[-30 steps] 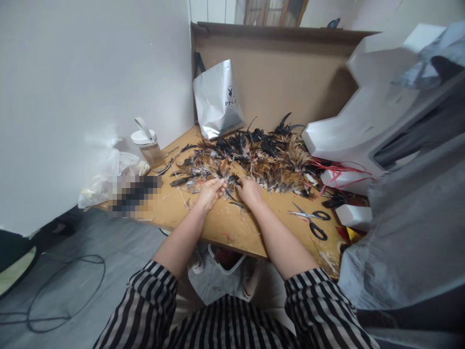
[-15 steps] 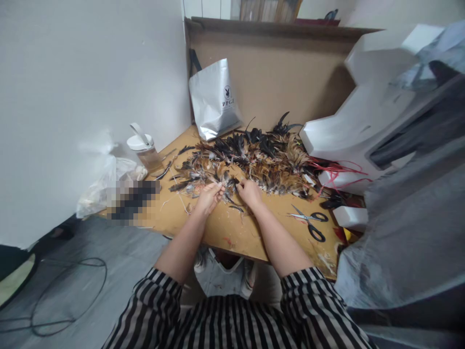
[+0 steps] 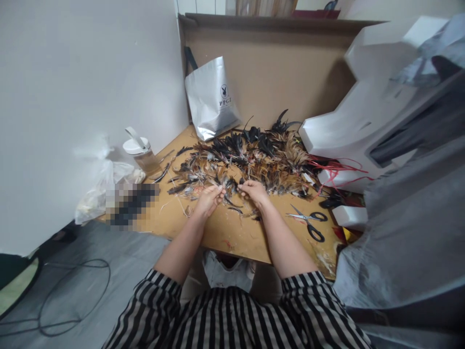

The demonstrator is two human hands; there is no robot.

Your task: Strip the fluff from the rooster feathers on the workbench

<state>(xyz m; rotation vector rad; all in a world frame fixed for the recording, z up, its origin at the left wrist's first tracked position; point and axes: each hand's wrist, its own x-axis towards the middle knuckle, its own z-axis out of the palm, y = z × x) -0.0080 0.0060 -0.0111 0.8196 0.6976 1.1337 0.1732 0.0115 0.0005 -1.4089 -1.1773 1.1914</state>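
Over the near edge of the feather pile (image 3: 269, 177), my two hands face each other a short way apart. My left hand (image 3: 210, 200) is closed, thumb and fingertips pinching a small bunch of dark and pale feathers (image 3: 228, 186). Opposite it, my right hand (image 3: 255, 193) pinches with thumb and forefinger at what looks like the tip of a dark feather; the exact spot is small. Brown, black and whitish feathers lie in rows beyond both hands. A loose dark feather (image 3: 235, 210) rests on the wooden table (image 3: 232, 232) between my wrists.
Black-handled scissors (image 3: 308, 222) lie spread at right, near red strings (image 3: 337, 169) and white foam pieces (image 3: 350, 216). Behind the feathers leans a silver bag (image 3: 210, 99). A lidded jug (image 3: 143, 152) and a plastic bag (image 3: 96, 191) stand at left. A cardboard panel (image 3: 272, 72) closes the back.
My right hand has shifted slightly right and turned, its fingers now stretched more toward the left hand. The left hand keeps its pinch almost in place. The camera view has moved a little.
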